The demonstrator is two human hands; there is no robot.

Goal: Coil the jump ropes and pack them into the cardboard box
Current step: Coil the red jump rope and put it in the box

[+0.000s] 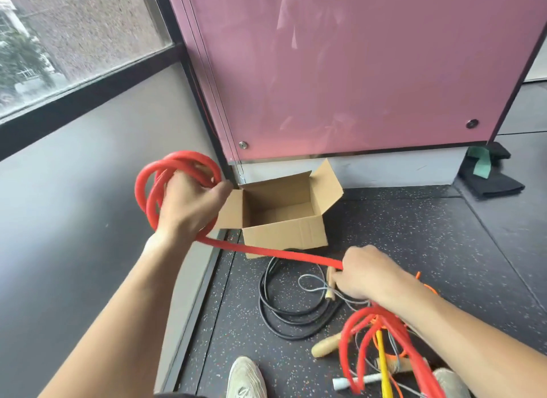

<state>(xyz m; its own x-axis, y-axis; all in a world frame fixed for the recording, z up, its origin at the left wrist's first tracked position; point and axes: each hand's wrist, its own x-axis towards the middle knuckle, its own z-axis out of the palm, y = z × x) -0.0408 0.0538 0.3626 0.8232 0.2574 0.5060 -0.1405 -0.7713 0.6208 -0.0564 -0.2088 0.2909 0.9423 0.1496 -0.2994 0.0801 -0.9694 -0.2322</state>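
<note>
My left hand (189, 203) grips a coil of thick red jump rope (154, 178), held up left of the open cardboard box (284, 231). From the coil a straight red strand (266, 251) runs down and right to my right hand (365, 271), which is closed around it in front of the box. The box stands empty on the floor against the pink panel, flaps open. A black rope (291, 317) lies coiled on the floor below the box. More red rope (367, 338) loops under my right forearm, mixed with grey, orange and yellow ropes and wooden handles (325, 346).
A pink glass panel (355, 71) rises behind the box. To the left a grey wall (74, 205) stands under a window. Black and green cloth items (488, 172) lie at the right. My shoes (245, 378) show at the bottom on the speckled floor.
</note>
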